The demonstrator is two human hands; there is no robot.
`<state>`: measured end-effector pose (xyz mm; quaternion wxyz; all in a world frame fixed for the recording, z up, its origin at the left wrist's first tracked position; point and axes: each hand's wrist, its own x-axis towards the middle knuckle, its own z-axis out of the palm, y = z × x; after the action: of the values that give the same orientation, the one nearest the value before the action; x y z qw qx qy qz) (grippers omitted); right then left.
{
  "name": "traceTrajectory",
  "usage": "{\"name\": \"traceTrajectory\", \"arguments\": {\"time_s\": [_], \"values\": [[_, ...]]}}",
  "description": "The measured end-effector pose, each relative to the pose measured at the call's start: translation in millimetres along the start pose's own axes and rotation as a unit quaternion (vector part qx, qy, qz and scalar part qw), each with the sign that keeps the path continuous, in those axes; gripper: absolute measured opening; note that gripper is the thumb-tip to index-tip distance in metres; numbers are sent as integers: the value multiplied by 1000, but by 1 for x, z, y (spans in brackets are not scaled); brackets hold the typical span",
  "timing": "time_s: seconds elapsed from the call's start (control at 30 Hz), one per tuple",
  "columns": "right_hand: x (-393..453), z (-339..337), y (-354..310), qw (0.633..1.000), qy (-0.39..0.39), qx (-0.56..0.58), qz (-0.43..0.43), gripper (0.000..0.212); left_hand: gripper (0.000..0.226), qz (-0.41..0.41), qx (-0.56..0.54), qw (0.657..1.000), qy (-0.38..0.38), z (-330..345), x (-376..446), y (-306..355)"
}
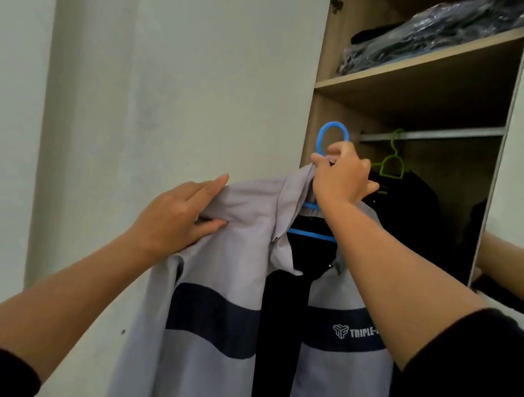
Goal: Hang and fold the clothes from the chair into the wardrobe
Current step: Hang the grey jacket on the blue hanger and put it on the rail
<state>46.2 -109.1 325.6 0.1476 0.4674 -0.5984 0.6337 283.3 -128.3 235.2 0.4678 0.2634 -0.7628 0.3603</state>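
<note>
Starting at the far left: pale wall (8,101) and white door (183,73) giving a plain backdrop, nothing to snag on. Left hand (179,214) pinching the jacket (213,341) at its left shoulder, fingers bunching grey cloth. Jacket hanging open in front of the wardrobe (318,106), draped on the blue hanger (332,141), not yet on the rail (433,135). Looking soft and limp, probably light, likely sliding off the smooth plastic arms unless steadied at shoulder and collar. Right hand (342,178) closing around the hanger neck below the ring, best hold for lifting. Further right: green hanger (392,161) already hooked on the rail with dark clothes, leaving tight room. Above, shelf (418,69) carrying a wrapped dark bundle (439,32).
</note>
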Motion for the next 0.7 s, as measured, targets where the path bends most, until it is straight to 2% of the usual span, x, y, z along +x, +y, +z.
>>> {"name": "traceTrajectory", "arguments": {"time_s": [0.17,0.33,0.4,0.53,0.7], "values": [[45,23,19,997,68,-31,34,11,60,-14,-95,992,86,68,38,-14],[85,36,48,985,136,-54,85,12,49,22,-166,978,121,126,77,-6],[101,37,62,982,158,-60,88,13,46,36,-190,974,120,144,91,2],[136,36,89,975,194,-78,79,14,56,60,-214,971,92,172,118,15],[186,39,122,971,221,-56,76,15,59,107,-205,971,56,213,155,16]]}}
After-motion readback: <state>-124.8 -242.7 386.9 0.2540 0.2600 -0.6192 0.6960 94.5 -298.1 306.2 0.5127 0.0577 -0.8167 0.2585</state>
